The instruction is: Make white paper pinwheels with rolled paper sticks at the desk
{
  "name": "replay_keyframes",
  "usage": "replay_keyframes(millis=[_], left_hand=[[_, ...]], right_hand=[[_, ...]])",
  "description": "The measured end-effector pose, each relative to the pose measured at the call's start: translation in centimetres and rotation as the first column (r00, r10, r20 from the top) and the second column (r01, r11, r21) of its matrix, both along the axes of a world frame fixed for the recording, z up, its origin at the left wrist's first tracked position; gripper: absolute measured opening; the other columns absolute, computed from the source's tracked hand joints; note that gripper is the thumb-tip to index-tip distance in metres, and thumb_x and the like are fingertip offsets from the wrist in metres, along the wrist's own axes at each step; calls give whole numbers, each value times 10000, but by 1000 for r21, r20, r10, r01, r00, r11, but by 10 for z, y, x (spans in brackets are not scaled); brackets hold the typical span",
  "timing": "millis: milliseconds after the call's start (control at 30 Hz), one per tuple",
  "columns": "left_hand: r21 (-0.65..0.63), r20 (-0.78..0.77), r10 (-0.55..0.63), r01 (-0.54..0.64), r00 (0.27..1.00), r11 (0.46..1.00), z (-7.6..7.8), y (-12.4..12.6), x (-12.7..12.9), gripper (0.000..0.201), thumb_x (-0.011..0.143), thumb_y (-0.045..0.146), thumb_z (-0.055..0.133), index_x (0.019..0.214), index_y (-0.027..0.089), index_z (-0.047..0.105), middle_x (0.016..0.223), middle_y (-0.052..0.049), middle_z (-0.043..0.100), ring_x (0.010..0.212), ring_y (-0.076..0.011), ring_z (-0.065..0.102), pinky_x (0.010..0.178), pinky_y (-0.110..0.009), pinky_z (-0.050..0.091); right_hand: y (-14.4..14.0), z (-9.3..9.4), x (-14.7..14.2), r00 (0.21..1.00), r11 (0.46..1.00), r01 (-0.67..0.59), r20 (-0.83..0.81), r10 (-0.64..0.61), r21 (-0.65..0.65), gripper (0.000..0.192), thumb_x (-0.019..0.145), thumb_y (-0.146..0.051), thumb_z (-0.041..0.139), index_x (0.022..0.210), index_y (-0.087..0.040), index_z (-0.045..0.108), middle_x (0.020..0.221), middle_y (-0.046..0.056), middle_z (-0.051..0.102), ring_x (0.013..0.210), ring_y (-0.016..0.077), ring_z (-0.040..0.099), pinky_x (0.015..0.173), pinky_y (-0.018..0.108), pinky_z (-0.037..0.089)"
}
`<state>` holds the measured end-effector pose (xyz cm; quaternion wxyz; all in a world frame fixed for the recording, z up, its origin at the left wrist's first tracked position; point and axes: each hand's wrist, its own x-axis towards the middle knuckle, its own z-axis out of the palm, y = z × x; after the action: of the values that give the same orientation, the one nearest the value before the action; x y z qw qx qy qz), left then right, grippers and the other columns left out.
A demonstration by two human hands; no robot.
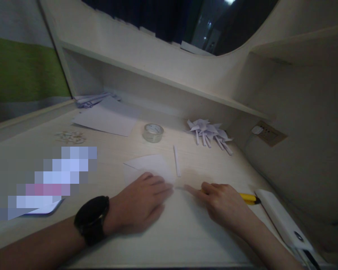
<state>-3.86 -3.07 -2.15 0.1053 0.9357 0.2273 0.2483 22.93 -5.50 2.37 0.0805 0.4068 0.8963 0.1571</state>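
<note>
A folded sheet of white paper [149, 162] lies on the desk in front of me. My left hand [145, 198], with a black watch on its wrist, rests palm down over the paper's near part, fingers laid out on it. In my right hand [218, 198] is a yellow utility knife [248, 198], its handle showing behind the hand. The index finger stretches along the knife, and the thin blade points left toward the paper's right corner by my left fingertips. Just beyond the blade lies a narrow rolled paper stick [177, 161]. Blur hides whether the blade touches the paper.
A roll of clear tape [153, 133] stands farther back. Several paper pinwheels [207, 129] lie at the back right, white sheets [107, 116] at the back left. Small pale pieces [70, 137] and a pixelated phone [47, 208] lie left. A white power strip [284, 219] is at right.
</note>
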Motion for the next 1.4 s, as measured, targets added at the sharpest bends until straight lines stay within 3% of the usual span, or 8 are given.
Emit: replay_keyframes(millis=[333, 433, 700, 833, 933, 1133, 1267, 1400], left_hand=[[-13, -33, 1, -2, 999, 1000, 8, 11, -16, 413, 927, 233, 421, 1338, 204, 455, 1320, -56, 551, 1188, -219, 479, 1008, -416, 346], [-17, -5, 163, -163, 987, 986, 14, 24, -34, 363, 959, 228, 371, 1297, 183, 495, 1317, -65, 550, 1207, -200, 465, 1040, -391, 335], [-101, 17, 636, -632, 771, 768, 11, 55, -62, 371, 915, 253, 375, 1194, 130, 586, 1207, -108, 627, 1130, -241, 550, 1001, -398, 396], [-340, 153, 743, -671, 652, 659, 22, 65, -70, 348, 902, 230, 361, 1113, 149, 626, 1067, -76, 696, 971, -203, 637, 865, -320, 477], [-359, 153, 773, -694, 615, 624, 29, 69, -80, 296, 861, 191, 405, 1015, 136, 651, 949, -81, 715, 852, -202, 652, 772, -308, 483], [-120, -86, 714, -719, 695, 685, 24, 67, -82, 282, 870, 225, 403, 821, 145, 670, 804, -90, 682, 746, -215, 612, 691, -313, 429], [-78, -175, 634, -653, 753, 754, 14, 64, -76, 384, 828, 514, 511, 823, 158, 654, 870, -101, 647, 829, -242, 591, 724, -319, 414], [-87, -183, 626, -647, 758, 758, 3, 65, -76, 471, 704, 603, 621, 871, 162, 616, 927, -96, 602, 854, -252, 563, 723, -323, 406]], right_hand=[[-3, 6, 7, 999, 1000, 30, -29, -30, 1, 668, 760, -35, 481, 1367, -309, 434, 726, 0, 591, 547, 132, 534, 513, 254, 339], [-3, 8, 19, 991, 997, 73, -113, -72, 7, 606, 837, -84, 459, 1395, -313, 392, 812, 14, 597, 567, 124, 570, 539, 246, 398], [31, -29, 51, 915, 984, 179, -368, -168, -6, 488, 947, -268, 371, 1434, -244, 337, 946, 80, 557, 665, 153, 596, 618, 275, 495], [47, -50, 64, 899, 981, 189, -410, -154, 45, 485, 949, -304, 373, 1424, -208, 362, 930, 98, 553, 727, 188, 582, 665, 308, 499], [53, -59, 72, 894, 979, 192, -424, -145, 71, 470, 950, -340, 387, 1385, -169, 427, 904, 113, 569, 771, 217, 573, 711, 341, 494], [57, -67, 77, 872, 973, 205, -471, -133, 105, 441, 948, -360, 393, 1290, -115, 527, 895, 139, 588, 809, 238, 562, 749, 366, 494], [56, -70, 74, 866, 968, 204, -487, -110, 144, 434, 947, -356, 395, 1250, -92, 559, 931, 158, 573, 827, 242, 550, 754, 373, 493], [56, -75, 73, 867, 966, 201, -488, -98, 163, 431, 940, -350, 412, 1241, -85, 569, 944, 162, 563, 842, 247, 542, 756, 377, 489]])
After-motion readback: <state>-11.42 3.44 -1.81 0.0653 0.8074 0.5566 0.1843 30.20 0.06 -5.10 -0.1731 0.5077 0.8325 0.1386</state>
